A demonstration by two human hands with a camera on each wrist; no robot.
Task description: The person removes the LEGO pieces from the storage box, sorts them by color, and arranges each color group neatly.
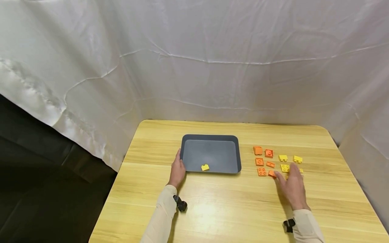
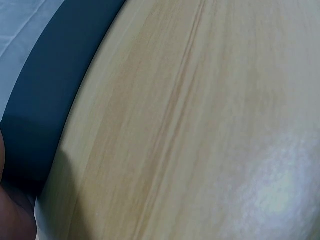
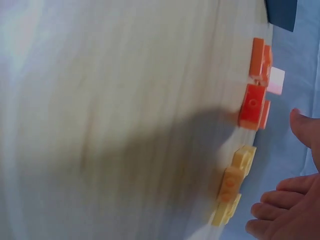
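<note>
My left hand (image 1: 177,172) rests against the left side of a dark grey tray (image 1: 212,152), its fingers lying along the outer wall near the front corner. One yellow brick (image 1: 205,167) sits inside the tray by the front edge. To the right, my right hand (image 1: 293,189) hovers low over loose toy bricks, thumb apart from the fingers and nothing held. Near the thumb is an orange brick (image 1: 271,173); a studded yellow brick (image 1: 285,168) lies by the fingertips. The right wrist view shows the spread hand (image 3: 287,207) beside red-orange bricks (image 3: 252,105) and yellow ones (image 3: 243,159).
Orange bricks, among them a tall one (image 1: 257,150) and a flat studded one (image 1: 261,171), lie right of the tray. Yellow bricks (image 1: 297,159) lie farther right. The wooden table (image 1: 212,209) ends at a pale curtain (image 1: 218,84) behind.
</note>
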